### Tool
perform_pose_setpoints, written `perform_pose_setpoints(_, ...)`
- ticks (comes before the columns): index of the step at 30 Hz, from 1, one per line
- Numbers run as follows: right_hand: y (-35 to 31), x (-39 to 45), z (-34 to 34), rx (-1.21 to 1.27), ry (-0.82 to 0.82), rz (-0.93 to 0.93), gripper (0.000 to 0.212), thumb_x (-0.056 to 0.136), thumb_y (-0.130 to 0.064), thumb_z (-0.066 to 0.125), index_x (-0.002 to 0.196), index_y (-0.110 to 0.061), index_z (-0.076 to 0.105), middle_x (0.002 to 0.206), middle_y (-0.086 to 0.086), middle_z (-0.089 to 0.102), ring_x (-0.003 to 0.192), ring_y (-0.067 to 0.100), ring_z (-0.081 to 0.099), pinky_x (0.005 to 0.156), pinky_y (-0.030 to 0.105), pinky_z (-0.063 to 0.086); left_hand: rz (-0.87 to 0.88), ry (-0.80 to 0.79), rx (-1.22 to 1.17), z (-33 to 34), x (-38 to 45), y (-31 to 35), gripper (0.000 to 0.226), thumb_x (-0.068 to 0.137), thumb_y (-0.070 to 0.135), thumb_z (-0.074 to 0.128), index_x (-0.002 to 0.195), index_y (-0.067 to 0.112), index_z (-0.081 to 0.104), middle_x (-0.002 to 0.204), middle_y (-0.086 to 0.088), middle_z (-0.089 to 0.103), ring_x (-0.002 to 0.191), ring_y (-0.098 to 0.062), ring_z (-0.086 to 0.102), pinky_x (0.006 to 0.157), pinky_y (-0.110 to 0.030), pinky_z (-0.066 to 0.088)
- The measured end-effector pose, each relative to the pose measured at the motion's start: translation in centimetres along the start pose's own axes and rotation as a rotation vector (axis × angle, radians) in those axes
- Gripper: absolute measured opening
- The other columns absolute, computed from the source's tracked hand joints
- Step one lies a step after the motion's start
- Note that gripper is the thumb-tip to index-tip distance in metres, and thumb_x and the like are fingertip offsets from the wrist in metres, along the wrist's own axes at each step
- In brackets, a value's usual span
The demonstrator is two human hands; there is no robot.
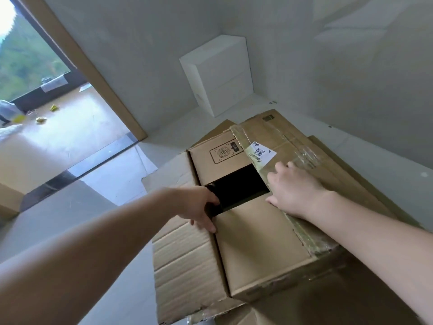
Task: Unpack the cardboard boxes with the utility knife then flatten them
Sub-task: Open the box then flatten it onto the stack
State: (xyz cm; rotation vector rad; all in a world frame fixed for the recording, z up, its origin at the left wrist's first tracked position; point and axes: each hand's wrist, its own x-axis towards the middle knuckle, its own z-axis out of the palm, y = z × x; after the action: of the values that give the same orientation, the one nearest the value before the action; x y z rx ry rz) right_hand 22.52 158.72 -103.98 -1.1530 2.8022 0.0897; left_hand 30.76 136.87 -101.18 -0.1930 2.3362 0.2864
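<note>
Cardboard box (257, 242): one, two hands (199, 205) (297, 191) on its flaps.

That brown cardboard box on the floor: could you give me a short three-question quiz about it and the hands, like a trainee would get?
1. True or false: the top of the brown cardboard box is fully closed.
2. Which hand lies flat on the taped flap with the white QR-code label?
A. left hand
B. right hand
3. Fill in: the tall white rectangular box stands in the room's ____.

Key:
1. False; a dark gap shows between the flaps.
2. B.
3. Corner.
</note>
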Motion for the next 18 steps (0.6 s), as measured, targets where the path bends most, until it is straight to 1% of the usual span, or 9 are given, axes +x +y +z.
perform_pose_setpoints(2, -0.1, -0.2, 0.3, -0.002, 0.017, -0.005, 0.047, 0.092, -0.048, 0.054, 0.121, -0.011, 0.048, 0.125, 0.012, 0.045, 0.117, 0.031, 0.043, 0.092, 0.039, 0.046, 0.053, -0.01, -0.024, 0.5, -0.1, -1.0, 0.063, 0.069, 0.033, 0.084, 0.124, 0.015, 0.058, 0.096, 0.0, 0.068, 0.078, -0.014, 0.064, 0.068, -0.022, 0.051)
perform_pose_setpoints(4, -0.3, -0.4, 0.4, 0.0, 0.032, -0.012, 0.045, 0.093, -0.045, 0.052, 0.123, -0.012, 0.045, 0.126, 0.012, 0.044, 0.118, 0.031, 0.043, 0.088, 0.039, 0.046, 0.103, -0.006, 0.028, 1.5, -0.3, -1.9, 0.062, 0.068, 0.029, 0.085, 0.123, 0.016, 0.059, 0.119, 0.004, 0.052, 0.092, -0.011, 0.055, 0.079, -0.02, 0.047)
perform_pose_setpoints(5, -0.4, -0.5, 0.4, 0.0, 0.045, -0.018, 0.043, 0.094, -0.042, 0.051, 0.124, -0.013, 0.044, 0.126, 0.011, 0.044, 0.117, 0.031, 0.044, 0.085, 0.038, 0.046, 0.118, 0.018, 0.043, 2.1, -0.3, -2.3, 0.062, 0.067, 0.026, 0.085, 0.122, 0.016, 0.058, 0.122, 0.006, 0.044, 0.089, -0.007, 0.051, 0.079, -0.018, 0.045)
perform_pose_setpoints(8, -0.5, -0.8, -0.3, -0.019, 0.076, -0.057, 0.032, 0.092, -0.029, 0.048, 0.121, -0.015, 0.045, 0.125, 0.009, 0.044, 0.113, 0.029, 0.049, 0.083, 0.037, 0.044, 0.173, 0.091, 0.034, 2.7, 0.1, -3.1, 0.055, 0.065, 0.023, 0.086, 0.112, 0.015, 0.059, 0.113, 0.009, 0.042, 0.076, 0.001, 0.045, 0.07, -0.018, 0.043)
perform_pose_setpoints(12, -0.4, -1.1, -2.7, -0.063, 0.175, -0.159, 0.026, 0.08, -0.006, 0.045, 0.102, -0.013, 0.056, 0.122, 0.012, 0.05, 0.103, 0.03, 0.053, 0.078, 0.035, 0.045, 0.105, -0.037, 0.074, 0.9, 0.8, -3.1, 0.055, 0.067, 0.029, 0.084, 0.114, 0.02, 0.058, 0.105, -0.003, 0.063, 0.085, -0.018, 0.062, 0.077, -0.032, 0.053)
perform_pose_setpoints(14, 0.0, -1.2, -4.3, -0.115, 0.235, -0.226, 0.028, 0.076, -0.001, 0.039, 0.09, -0.009, 0.063, 0.12, 0.016, 0.056, 0.102, 0.032, 0.056, 0.081, 0.038, 0.05, 0.053, -0.146, -0.041, -0.3, 0.9, -2.2, 0.051, 0.073, 0.021, 0.08, 0.119, 0.017, 0.056, 0.089, -0.008, 0.067, 0.069, -0.016, 0.064, 0.066, -0.03, 0.057)
perform_pose_setpoints(16, 1.0, -1.1, -5.6, -0.21, 0.257, -0.279, 0.039, 0.075, 0.0, 0.029, 0.078, -0.007, 0.067, 0.104, 0.017, 0.064, 0.1, 0.035, 0.061, 0.084, 0.041, 0.053, 0.077, -0.179, -0.111, -1.4, 1.2, -1.0, 0.044, 0.08, 0.018, 0.074, 0.12, 0.014, 0.056, 0.092, -0.016, 0.066, 0.055, -0.014, 0.06, 0.053, -0.026, 0.054)
perform_pose_setpoints(17, 1.4, -1.2, -6.3, -0.278, 0.257, -0.285, 0.034, 0.073, 0.0, 0.034, 0.069, -0.007, 0.067, 0.093, 0.016, 0.067, 0.097, 0.037, 0.064, 0.085, 0.042, 0.055, 0.107, -0.151, -0.099, -1.9, 1.4, -0.4, 0.039, 0.083, 0.021, 0.071, 0.118, 0.014, 0.056, 0.1, -0.019, 0.067, 0.053, -0.016, 0.06, 0.05, -0.026, 0.053)
perform_pose_setpoints(18, 2.0, -1.2, -6.9, -0.341, 0.264, -0.305, 0.021, 0.07, 0.0, 0.048, 0.061, -0.007, 0.066, 0.082, 0.016, 0.068, 0.094, 0.039, 0.066, 0.085, 0.044, 0.055, 0.141, -0.11, -0.08, -2.3, 1.6, 0.3, 0.034, 0.084, 0.025, 0.067, 0.116, 0.016, 0.058, 0.105, -0.021, 0.067, 0.053, -0.017, 0.06, 0.049, -0.025, 0.051)
